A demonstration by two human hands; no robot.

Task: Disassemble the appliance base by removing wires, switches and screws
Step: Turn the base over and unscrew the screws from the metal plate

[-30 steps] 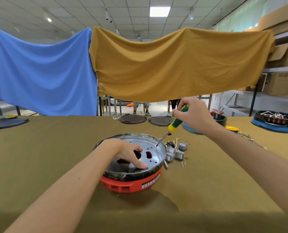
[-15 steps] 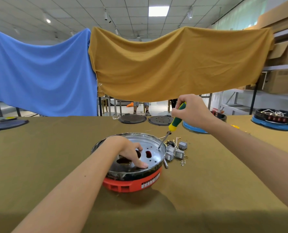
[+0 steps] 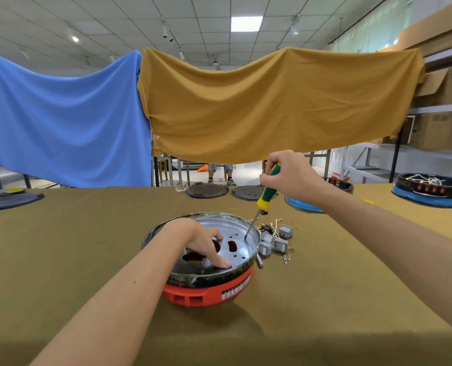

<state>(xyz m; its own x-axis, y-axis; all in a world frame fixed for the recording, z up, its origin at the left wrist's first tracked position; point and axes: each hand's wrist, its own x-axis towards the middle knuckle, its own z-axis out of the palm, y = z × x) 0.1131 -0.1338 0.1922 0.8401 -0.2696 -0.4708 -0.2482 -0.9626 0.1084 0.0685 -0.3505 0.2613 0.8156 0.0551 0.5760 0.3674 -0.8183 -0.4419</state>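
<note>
the appliance base (image 3: 209, 291), red below with a shiny perforated metal pan on top, sits on the olive-covered surface (image 3: 61, 260) near its middle. the left hand (image 3: 202, 240) rests inside the pan, fingers spread fairly flat and pressing on the metal; the wrist hides part of the near-left rim and whatever lies under the palm. the right hand (image 3: 289, 175), above and behind the base, is wrapped around the green and yellow handle of a screwdriver (image 3: 264, 199); its tip meets the pan floor at the far right side, but the screw there is too small to make out. just right of the base lies a cluster of small grey switches (image 3: 275, 241), with thin wires and a few screws (image 3: 287, 258) among them. behind the base lie two dark round plates (image 3: 227, 191). far right of the base, another base with a blue rim (image 3: 431, 191) is cut off by the frame edge.
</note>
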